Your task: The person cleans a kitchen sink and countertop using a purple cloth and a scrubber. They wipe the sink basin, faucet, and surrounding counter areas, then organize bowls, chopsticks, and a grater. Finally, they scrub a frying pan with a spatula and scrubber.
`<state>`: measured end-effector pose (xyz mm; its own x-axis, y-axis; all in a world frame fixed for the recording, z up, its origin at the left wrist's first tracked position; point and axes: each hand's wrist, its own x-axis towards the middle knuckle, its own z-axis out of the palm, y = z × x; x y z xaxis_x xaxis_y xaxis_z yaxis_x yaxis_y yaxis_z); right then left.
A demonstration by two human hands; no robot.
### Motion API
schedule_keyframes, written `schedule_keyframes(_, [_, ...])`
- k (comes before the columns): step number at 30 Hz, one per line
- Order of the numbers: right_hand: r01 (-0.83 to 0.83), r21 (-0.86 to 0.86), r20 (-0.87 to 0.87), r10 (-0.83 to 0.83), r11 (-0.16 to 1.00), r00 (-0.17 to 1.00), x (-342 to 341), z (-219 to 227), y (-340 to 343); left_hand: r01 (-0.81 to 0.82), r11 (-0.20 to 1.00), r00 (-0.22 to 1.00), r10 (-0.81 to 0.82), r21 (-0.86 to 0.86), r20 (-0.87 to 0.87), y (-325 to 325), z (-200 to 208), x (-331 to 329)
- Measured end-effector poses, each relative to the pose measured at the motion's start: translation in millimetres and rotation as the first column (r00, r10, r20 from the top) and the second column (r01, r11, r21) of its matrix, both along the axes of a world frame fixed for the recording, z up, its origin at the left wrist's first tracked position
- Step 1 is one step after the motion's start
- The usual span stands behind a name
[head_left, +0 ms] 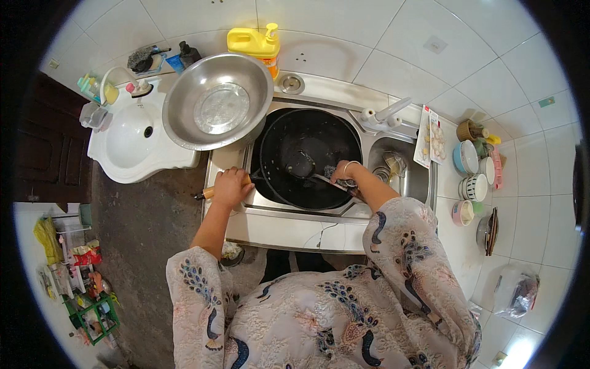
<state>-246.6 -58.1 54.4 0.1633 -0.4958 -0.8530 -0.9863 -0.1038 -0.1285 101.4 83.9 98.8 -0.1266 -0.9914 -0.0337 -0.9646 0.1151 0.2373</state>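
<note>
A large black wok (276,144) sits in the left basin of the steel sink, with some water and pale bits inside. My left hand (231,187) is closed round its wooden handle (208,193), which sticks out to the left. Over the wok's right side, my right hand (346,172) grips the handle of a metal ladle (301,164). The ladle's round bowl lies low inside the wok. A grey scouring ball (330,170) shows at the right hand's fingertips; how firmly it is held I cannot tell.
A big steel basin (249,98) stands at the sink's left. Behind are a yellow pump jug (253,42) and a white tap (393,111). The right basin (418,166) holds small items. Several bowls (472,186) line the right counter; a white washbasin (114,169) is far left.
</note>
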Motion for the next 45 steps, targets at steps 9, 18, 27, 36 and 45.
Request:
schedule_keyframes(9, [0.683, 0.576, 0.175, -0.883, 0.45, 0.435, -3, -14, 26, -0.053, 0.956, 0.991, 0.015, -0.287, -0.135, 10, 19, -23])
schedule_keyframes(18, [0.846, 0.394, 0.321, -0.916, 0.36, 0.24, 15, -17, 29, 0.034, 0.942, 0.865, 0.14, 0.335, -0.482, 46, 24, -163])
schedule_keyframes(27, [0.61, -0.286, 0.46, -0.453, 0.739, 0.764, 11, -28, 20, -0.053, 0.904, 0.683, 0.343, 0.424, -0.645, 74, -10, -188])
schedule_keyframes(36, [-0.086, -0.417, 0.064, 0.124, 0.905, 0.99, 17, -15, 40, 0.216, 0.453, 0.087, 0.873, 0.865, -0.479, 57, 5, -101])
schedule_keyframes(45, [0.129, -0.628, 0.455, 0.228, 0.767, 0.861, 39, 3, 54, 0.357, 0.469, 0.112, 0.837, 0.808, -0.536, 71, 52, -94])
